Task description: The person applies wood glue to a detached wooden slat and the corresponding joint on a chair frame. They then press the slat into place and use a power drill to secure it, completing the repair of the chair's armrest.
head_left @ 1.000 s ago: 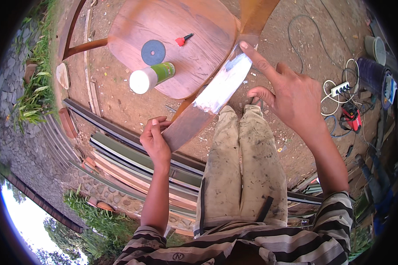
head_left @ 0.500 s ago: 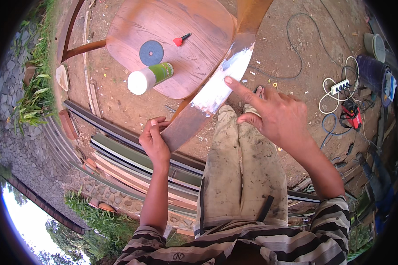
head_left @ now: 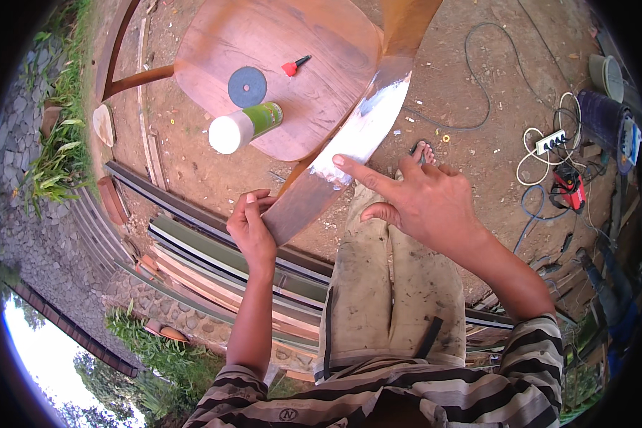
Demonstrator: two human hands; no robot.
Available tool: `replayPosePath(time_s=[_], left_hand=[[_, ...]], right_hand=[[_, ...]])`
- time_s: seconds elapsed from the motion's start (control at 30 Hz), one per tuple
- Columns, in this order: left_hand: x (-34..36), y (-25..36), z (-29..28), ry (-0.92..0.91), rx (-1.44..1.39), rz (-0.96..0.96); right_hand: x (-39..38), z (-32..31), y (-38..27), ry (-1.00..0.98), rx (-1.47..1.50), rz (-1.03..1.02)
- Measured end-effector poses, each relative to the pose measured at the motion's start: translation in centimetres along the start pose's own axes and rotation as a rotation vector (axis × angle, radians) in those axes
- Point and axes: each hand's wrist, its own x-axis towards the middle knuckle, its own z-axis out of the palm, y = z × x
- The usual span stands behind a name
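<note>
Both hands work a curved wooden slat (head_left: 335, 171) leaning over the round wooden seat (head_left: 285, 71): left hand (head_left: 253, 228) pinches its lower end, right hand (head_left: 421, 203) spreads white filler with one extended fingertip. Smoothing further down looks next.

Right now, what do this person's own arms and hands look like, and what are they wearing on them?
Both hands are bare, with no gloves, rings or watch showing. The left hand and right hand lead back along forearms bare up to about the elbow. There the sleeves of a top begin, in dark and pale horizontal stripes. The right index finger has a pale smear at its tip.
</note>
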Motion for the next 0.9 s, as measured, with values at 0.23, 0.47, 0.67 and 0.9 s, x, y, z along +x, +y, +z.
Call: replayPosePath(time_s=[0.23,0.47,0.67,0.9], left_hand=[[0.0,0.3,-0.2,0.012,0.023,-0.036],[0.0,0.7,0.0,0.002,0.003,-0.074],[0.0,-0.1,-0.3,0.011,0.011,-0.002],[0.0,0.5,0.0,0.01,0.012,-0.063]], right_hand=[[1.4,-2.0,5.6,0.144,-0.088,0.214],[1.8,-1.6,3.1,0.116,-0.087,0.043],[2.7,-2.3,5.9,0.179,-0.1,0.202],[2.4,-1.8,2.8,0.116,-0.065,0.104]])
